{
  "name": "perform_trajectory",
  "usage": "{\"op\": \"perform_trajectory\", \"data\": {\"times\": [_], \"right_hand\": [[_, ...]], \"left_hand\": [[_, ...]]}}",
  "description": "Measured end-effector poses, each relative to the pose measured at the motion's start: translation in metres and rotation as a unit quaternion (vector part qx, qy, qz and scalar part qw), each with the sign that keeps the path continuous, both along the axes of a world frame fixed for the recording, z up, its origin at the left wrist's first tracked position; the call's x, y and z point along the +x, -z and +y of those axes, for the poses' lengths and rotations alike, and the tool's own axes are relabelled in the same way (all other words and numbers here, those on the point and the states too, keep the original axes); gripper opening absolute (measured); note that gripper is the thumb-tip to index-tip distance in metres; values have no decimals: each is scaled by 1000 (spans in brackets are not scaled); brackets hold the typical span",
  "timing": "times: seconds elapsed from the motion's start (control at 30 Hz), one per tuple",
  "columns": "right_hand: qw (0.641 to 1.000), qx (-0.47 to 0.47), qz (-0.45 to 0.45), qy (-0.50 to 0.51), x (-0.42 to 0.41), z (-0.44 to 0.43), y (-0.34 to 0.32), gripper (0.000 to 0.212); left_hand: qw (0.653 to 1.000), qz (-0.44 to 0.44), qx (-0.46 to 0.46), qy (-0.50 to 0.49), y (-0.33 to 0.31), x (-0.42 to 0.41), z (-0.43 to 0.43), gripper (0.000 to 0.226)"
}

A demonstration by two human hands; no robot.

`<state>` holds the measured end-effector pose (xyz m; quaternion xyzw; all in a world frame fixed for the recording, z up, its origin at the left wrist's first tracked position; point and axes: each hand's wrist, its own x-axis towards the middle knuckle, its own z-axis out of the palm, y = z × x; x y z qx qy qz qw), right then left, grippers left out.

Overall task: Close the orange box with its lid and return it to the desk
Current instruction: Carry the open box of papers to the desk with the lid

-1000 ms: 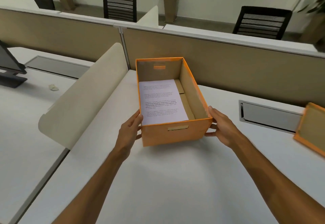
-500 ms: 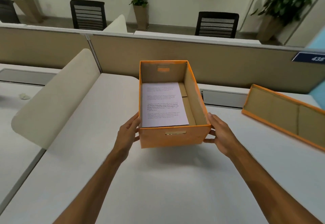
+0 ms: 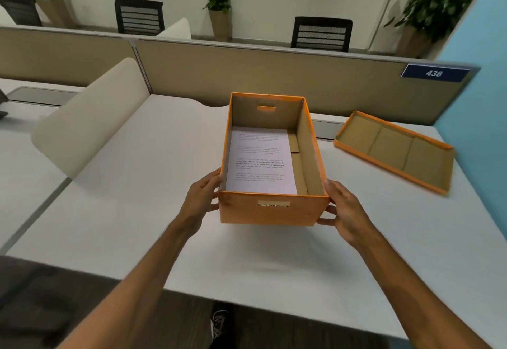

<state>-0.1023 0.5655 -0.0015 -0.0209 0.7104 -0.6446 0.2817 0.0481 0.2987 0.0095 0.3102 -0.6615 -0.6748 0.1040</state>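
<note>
Orange box sits open between both hands, its near corners pinched from either side; whether its base touches the desk or hangs just above it I cannot tell. The left hand presses flat against one side wall, and the right hand curls its fingers around the opposite corner. A printed sheet lies loose inside, beyond the fingertips. The lid rests upside down, well apart from the right hand. Such a sideways squeeze on thin card could slip or buckle the walls, a tilt would slide the sheet, and the lid needs flipping or it will not seat.
</note>
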Motion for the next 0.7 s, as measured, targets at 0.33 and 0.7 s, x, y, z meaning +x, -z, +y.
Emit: {"op": "perform_trajectory", "data": {"times": [0.33,0.7], "right_hand": [[999,-5,-20,29,61,64,18,39],[998,9,-18,57,111,72,39,37]], "left_hand": [[999,-21,4,34,11,44,55,27],[997,-45,28,55,42,76,63,43]]}}
